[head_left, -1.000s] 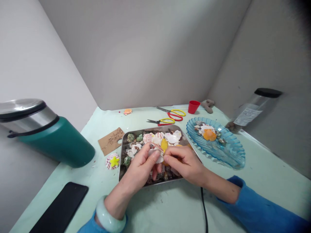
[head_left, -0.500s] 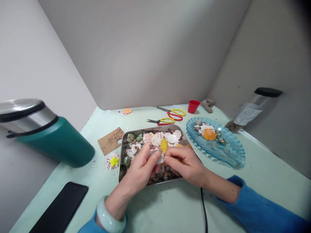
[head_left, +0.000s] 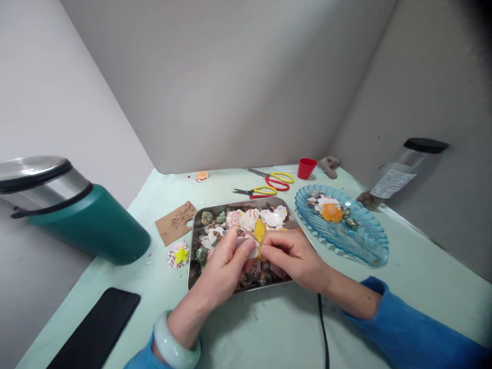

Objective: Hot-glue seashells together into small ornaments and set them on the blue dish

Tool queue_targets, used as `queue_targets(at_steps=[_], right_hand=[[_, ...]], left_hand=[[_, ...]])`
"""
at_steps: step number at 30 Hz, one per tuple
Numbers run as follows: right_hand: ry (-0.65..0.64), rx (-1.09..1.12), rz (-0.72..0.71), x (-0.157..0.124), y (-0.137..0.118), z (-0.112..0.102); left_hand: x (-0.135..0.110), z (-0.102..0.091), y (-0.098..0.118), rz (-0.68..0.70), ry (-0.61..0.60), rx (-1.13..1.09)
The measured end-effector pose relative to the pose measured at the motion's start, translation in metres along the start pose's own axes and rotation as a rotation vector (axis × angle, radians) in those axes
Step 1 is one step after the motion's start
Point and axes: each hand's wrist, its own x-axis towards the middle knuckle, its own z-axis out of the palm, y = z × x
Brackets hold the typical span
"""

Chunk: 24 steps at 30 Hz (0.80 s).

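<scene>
Slightly shifted, left hand grips a curved white shell; right hand pinches closed at its rim.

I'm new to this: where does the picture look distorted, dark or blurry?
Head view: the tumbler leans and looks stretched; head view: the upper right corner fades to black; head view: print on the jar label is too soft to read.

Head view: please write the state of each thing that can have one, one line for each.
Left hand, closed on a pale shell
Right hand, fingertips pinched near the shell
Metal tray, filled with shells
Blue dish, holding several shells
Green tumbler, silver lid on
Clear jar, black lid on
Red cup, upright
Nearer scissors, lying, blades look closed
Farther scissors, lying, blades look closed
Black phone, lying flat, upper face dark
</scene>
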Motion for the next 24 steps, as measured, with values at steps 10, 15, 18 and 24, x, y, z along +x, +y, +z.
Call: queue_targets(at_steps=[10, 15, 18, 24], right_hand=[[0.018, -0.097, -0.043, 0.0005, -0.0005, 0.0000], [-0.010, -0.001, 0.035, 0.0016, -0.0008, -0.0011], [-0.023, 0.007, 0.055, 0.0017, -0.0008, -0.0014], [-0.025, 0.016, 0.060, 0.0019, -0.0013, -0.0014]], left_hand=[[0.0014, 0.0020, -0.0050, 0.006, 0.042, -0.024], [0.0010, 0.0016, -0.0018, 0.005, 0.036, -0.019], [0.0009, 0.0018, -0.0008, 0.009, 0.039, -0.030], [0.0005, 0.0021, -0.0006, 0.019, 0.025, -0.068]])
